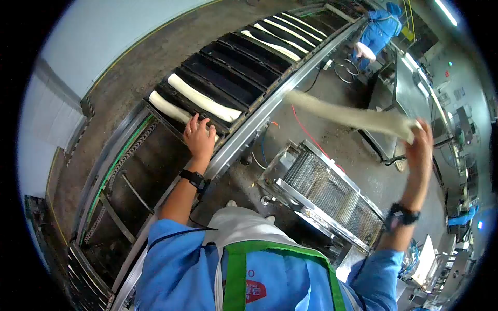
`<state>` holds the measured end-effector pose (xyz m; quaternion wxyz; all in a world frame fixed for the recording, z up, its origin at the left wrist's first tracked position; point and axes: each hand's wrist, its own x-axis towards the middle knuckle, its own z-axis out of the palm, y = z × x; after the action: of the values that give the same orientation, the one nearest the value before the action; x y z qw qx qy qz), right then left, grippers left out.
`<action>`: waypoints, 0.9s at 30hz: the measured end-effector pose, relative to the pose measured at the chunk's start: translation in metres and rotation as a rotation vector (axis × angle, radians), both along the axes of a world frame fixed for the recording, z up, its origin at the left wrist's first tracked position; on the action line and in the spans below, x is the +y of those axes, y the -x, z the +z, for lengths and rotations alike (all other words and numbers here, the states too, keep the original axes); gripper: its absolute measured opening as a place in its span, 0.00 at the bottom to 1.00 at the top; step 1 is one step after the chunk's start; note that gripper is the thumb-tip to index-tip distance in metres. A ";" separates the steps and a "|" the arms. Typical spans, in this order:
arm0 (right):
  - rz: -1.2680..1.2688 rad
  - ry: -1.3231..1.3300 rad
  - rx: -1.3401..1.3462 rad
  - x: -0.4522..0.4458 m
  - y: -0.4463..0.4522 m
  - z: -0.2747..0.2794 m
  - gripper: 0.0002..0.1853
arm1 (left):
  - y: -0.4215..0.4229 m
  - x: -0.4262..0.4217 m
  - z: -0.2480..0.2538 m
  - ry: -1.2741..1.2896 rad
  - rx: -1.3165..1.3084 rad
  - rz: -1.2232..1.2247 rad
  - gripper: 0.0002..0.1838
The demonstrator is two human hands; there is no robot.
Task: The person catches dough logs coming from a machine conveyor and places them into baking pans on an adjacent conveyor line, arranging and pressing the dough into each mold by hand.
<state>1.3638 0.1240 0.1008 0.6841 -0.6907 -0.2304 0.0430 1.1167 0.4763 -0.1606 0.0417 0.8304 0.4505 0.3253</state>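
My left hand (200, 136) rests on the lower end of a long pale piece (168, 108) lying in the nearest black tray slot, its fingers spread and bent over it. Beside it, a second pale piece (202, 98) lies in the adjacent slot. On the right, my right hand (420, 139) is closed round one end of another long pale piece (347, 114), held in the air and blurred by motion. Its far end points left, towards the metal rail (259, 115) along the slotted trays.
Farther up the conveyor, several pale pieces (272, 45) lie in black slots. A wire-mesh metal frame (327, 184) stands in front of me, right of the rail. A person in blue (381, 33) stands at the back right, near a steel table (412, 96). A red hose crosses the floor.
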 end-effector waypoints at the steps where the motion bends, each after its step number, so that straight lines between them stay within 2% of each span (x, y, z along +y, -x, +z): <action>1: 0.091 -0.005 0.004 0.036 0.004 -0.006 0.12 | -0.001 0.001 -0.002 -0.001 -0.004 0.004 0.12; 2: 0.173 -0.064 0.073 0.074 0.005 -0.017 0.11 | -0.002 0.003 -0.005 -0.029 -0.028 -0.021 0.12; 3: 0.352 -0.094 0.097 0.105 -0.004 -0.037 0.15 | -0.003 0.005 -0.007 -0.056 -0.051 -0.045 0.12; 6: 0.485 0.174 0.120 0.197 -0.007 -0.103 0.17 | -0.007 0.006 -0.006 -0.032 -0.053 -0.036 0.12; 8: 0.523 0.233 0.134 0.217 0.005 -0.128 0.18 | -0.008 0.009 -0.007 -0.044 -0.044 -0.037 0.12; 10: 0.619 0.441 0.157 0.209 0.011 -0.152 0.20 | -0.009 0.015 -0.007 -0.020 -0.050 -0.027 0.12; 11: 0.603 0.442 0.173 0.198 0.005 -0.170 0.20 | -0.010 0.016 -0.008 0.006 -0.063 -0.019 0.12; 13: 0.744 0.483 0.235 0.159 -0.014 -0.201 0.20 | -0.011 0.016 -0.006 -0.019 -0.052 -0.045 0.11; 14: 0.695 0.562 0.353 0.137 -0.014 -0.200 0.20 | -0.012 0.016 -0.001 -0.026 -0.068 -0.071 0.11; 15: 0.638 0.547 0.377 0.112 -0.027 -0.223 0.20 | -0.014 0.018 0.000 -0.030 -0.087 -0.113 0.11; 17: 0.570 0.675 0.183 0.044 -0.053 -0.284 0.19 | -0.015 0.043 -0.023 -0.157 -0.163 -0.232 0.11; 18: 0.410 0.840 0.275 0.019 -0.045 -0.279 0.19 | -0.014 0.039 -0.022 -0.146 -0.122 -0.206 0.11; 19: 0.392 0.943 0.109 -0.015 -0.046 -0.293 0.18 | -0.013 0.053 -0.032 0.000 -0.067 -0.229 0.12; 20: 0.383 1.058 -0.042 -0.051 -0.046 -0.317 0.17 | -0.017 0.040 -0.019 -0.090 0.027 -0.144 0.12; 21: 0.322 1.079 -0.131 -0.080 -0.044 -0.332 0.15 | -0.004 0.061 -0.038 -0.171 0.032 -0.245 0.13; 22: 0.180 1.082 0.140 -0.098 -0.027 -0.323 0.15 | 0.002 0.047 -0.017 -0.102 0.064 -0.211 0.13; 23: 0.271 1.051 0.165 -0.130 -0.032 -0.345 0.17 | 0.014 0.069 -0.034 -0.148 0.112 -0.200 0.12; 25: 0.091 1.120 0.112 -0.181 -0.017 -0.344 0.20 | -0.001 0.046 -0.016 -0.011 0.101 -0.170 0.12; 27: 0.028 1.298 0.051 -0.221 -0.015 -0.359 0.21 | -0.001 0.058 -0.027 -0.117 0.187 -0.115 0.12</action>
<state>1.3787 -0.0970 -0.2580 0.1324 -0.9594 -0.1501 0.1988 1.1174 0.5342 -0.1880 -0.0306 0.8826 0.3842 0.2693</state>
